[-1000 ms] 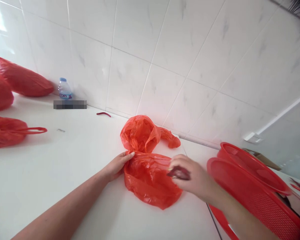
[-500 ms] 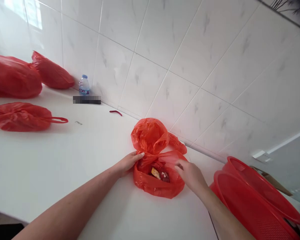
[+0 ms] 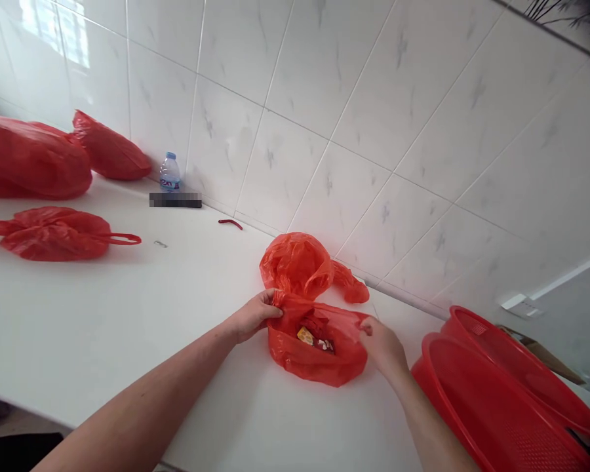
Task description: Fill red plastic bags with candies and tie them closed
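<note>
A red plastic bag (image 3: 314, 370) rests on the white table with its mouth spread wide. Inside it lie a small yellow packet (image 3: 305, 335) and a dark red packet (image 3: 325, 345), whose exact kinds I cannot make out. My left hand (image 3: 258, 316) pinches the bag's rim at the left, thumb on top. At the right, my right hand (image 3: 379, 341) grips the opposite edge between curled fingers, and the rim stretches between both hands. Just behind, a crumpled red plastic bag (image 3: 297, 262) touches the wall side of the open one.
Several filled red bags (image 3: 34, 160) stand at the left, and a knotted red bag (image 3: 59, 234) lies before them. Along the wall are a small water bottle (image 3: 170, 174), a dark flat object (image 3: 176, 200) and a curved red piece (image 3: 231, 223). Red plastic baskets (image 3: 496, 400) stand at the right.
My right hand has closed on the bag's right edge, and the rim is now pulled tauter. My left hand has shifted its hold slightly at the left rim.
</note>
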Available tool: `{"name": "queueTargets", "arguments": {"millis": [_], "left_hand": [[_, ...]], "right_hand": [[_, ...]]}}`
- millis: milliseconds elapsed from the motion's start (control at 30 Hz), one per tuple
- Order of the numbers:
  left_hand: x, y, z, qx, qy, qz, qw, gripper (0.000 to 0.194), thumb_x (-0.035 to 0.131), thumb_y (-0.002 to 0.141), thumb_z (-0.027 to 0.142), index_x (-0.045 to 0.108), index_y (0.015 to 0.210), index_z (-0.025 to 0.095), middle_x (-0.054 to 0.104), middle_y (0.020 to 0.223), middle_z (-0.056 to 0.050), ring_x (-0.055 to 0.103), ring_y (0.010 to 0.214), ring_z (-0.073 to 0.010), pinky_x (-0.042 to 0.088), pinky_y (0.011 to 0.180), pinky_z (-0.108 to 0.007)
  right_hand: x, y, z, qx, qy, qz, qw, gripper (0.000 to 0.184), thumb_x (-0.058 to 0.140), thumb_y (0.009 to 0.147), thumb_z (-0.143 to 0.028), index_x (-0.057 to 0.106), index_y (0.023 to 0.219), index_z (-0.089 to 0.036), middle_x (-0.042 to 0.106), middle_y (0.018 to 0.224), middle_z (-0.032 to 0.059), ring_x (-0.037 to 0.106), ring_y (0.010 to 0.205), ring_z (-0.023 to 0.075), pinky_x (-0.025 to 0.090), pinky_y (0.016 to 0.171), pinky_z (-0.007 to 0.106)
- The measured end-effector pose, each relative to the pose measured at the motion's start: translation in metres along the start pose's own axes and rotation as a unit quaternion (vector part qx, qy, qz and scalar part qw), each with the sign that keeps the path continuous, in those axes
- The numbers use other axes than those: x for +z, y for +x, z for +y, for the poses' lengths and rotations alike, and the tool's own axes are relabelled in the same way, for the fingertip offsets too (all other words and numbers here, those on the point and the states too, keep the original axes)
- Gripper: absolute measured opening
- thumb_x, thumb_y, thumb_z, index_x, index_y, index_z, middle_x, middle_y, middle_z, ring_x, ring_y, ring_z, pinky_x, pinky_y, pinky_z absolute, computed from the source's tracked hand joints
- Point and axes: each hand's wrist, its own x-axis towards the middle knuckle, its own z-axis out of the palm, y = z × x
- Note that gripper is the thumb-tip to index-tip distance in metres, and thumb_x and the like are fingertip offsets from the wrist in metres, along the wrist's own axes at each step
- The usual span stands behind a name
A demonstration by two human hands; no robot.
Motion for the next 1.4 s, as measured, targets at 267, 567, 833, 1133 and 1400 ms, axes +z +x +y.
{"name": "queueTargets", "arguments": {"millis": [267, 567, 833, 1133, 1400], "left_hand": [[0.004, -0.004, 0.018, 0.133, 0.013, 0.078, 0.988, 0.021, 0.058, 0.070, 0.013, 0.055, 0.090, 0.019, 0.065, 0.077, 0.001, 0.061, 0.073, -0.0138, 0.047, 0.074, -0.029], [0.009, -0.004, 0.019, 0.137, 0.185, 0.181, 0.956, 0.016, 0.063, 0.075, 0.033, 0.060, 0.075, 0.017, 0.064, 0.075, -0.001, 0.055, 0.067, -0.0125, 0.042, 0.065, -0.026], [0.013, -0.007, 0.021, 0.112, 0.068, 0.137, 0.982, 0.024, 0.070, 0.072, 0.035, 0.059, 0.084, 0.018, 0.065, 0.077, -0.001, 0.059, 0.069, -0.0135, 0.045, 0.066, -0.026], [0.020, -0.008, 0.014, 0.099, 0.061, 0.102, 0.988, 0.025, 0.072, 0.072, 0.037, 0.059, 0.077, 0.017, 0.060, 0.067, 0.002, 0.053, 0.061, -0.0101, 0.042, 0.061, -0.023], [0.038, -0.017, 0.004, 0.072, 0.145, -0.051, 0.986, 0.029, 0.074, 0.069, 0.034, 0.065, 0.092, 0.019, 0.065, 0.090, -0.003, 0.059, 0.086, -0.0188, 0.044, 0.076, -0.028]], "right_hand": [[-0.045, 0.002, 0.000, 0.012, 0.664, 0.244, 0.707, 0.018, 0.071, 0.060, -0.023, 0.056, 0.069, -0.019, 0.065, 0.084, 0.0006, 0.061, 0.083, 0.0166, 0.048, 0.073, 0.030], [-0.031, -0.008, -0.009, 0.012, 0.818, 0.022, 0.574, 0.022, 0.066, 0.077, -0.030, 0.049, 0.067, -0.021, 0.039, 0.052, -0.0096, 0.037, 0.042, 0.0037, 0.038, 0.044, 0.016], [-0.024, -0.032, -0.077, -0.044, 0.679, -0.092, 0.727, 0.045, 0.043, 0.083, -0.061, 0.055, 0.068, -0.020, 0.038, 0.043, -0.0055, 0.028, 0.037, 0.0064, 0.020, 0.036, 0.018], [0.005, -0.058, -0.123, -0.091, 0.480, -0.235, 0.840, 0.054, 0.050, 0.084, -0.050, 0.037, 0.133, -0.030, 0.045, 0.056, -0.0083, 0.045, 0.048, 0.0113, 0.042, 0.046, 0.023], [0.027, -0.058, -0.120, -0.037, 0.489, -0.061, 0.869, 0.025, 0.056, 0.081, -0.048, 0.055, 0.078, -0.023, 0.054, 0.069, -0.0017, 0.049, 0.061, 0.0130, 0.042, 0.055, 0.024]]}}
